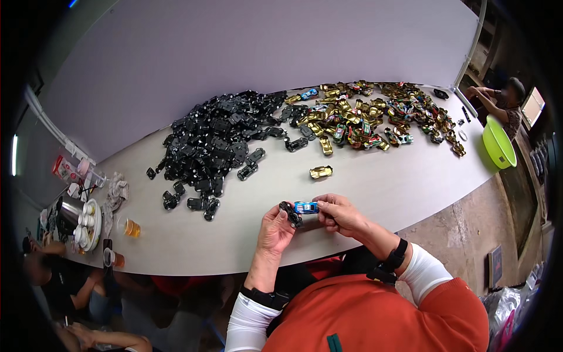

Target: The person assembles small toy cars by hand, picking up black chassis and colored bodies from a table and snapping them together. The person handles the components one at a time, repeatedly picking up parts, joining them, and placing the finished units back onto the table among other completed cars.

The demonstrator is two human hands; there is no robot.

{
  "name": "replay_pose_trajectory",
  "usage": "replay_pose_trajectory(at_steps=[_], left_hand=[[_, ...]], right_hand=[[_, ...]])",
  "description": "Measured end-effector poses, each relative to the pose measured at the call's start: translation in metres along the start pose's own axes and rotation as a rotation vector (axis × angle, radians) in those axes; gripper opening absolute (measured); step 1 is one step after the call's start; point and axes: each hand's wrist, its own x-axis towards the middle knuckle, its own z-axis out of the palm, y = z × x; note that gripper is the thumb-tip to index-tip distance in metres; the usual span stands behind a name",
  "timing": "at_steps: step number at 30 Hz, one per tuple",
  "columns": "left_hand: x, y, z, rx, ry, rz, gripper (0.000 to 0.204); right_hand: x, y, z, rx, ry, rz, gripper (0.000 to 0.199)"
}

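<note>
Near the table's front edge, my left hand (pixel 277 230) is closed around a black toy car chassis (pixel 291 215). Pinched between the fingers of my right hand (pixel 341 215) is a blue toy car body (pixel 306 207), whose left end meets or nearly meets the chassis. Just beyond my hands, a single gold toy car body (pixel 321 172) lies apart from the others. A large heap of black chassis (pixel 220 138) spreads across the left of the table. Farther right lies a heap of mostly gold toy car bodies (pixel 358 120), with some blue, green and red ones.
A lime-green basin (pixel 498 142) stands at the table's right end. At the left are a cup of amber drink (pixel 132 228), a tray of white cups (pixel 89 226) and a crumpled cloth (pixel 116 190). Other people sit at the lower left and far right. A partition (pixel 281 53) rises behind the heaps.
</note>
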Motion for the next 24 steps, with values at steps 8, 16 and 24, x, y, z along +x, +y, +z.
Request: replay_pose_trajectory(at_steps=[8, 16, 24], left_hand=[[-0.007, 0.003, 0.021, 0.537, -0.068, 0.308, 0.031], [-0.032, 0.007, 0.049, 1.202, -0.336, 0.448, 0.035], [-0.029, 0.010, 0.025, 0.070, 0.039, 0.192, 0.039]], right_hand=[[-0.016, -0.004, -0.001, -0.016, 0.015, 0.064, 0.034], [-0.003, -0.007, -0.003, 0.199, -0.181, 0.082, 0.027], [-0.041, -0.022, 0.030, -0.287, -0.131, -0.520, 0.017]])
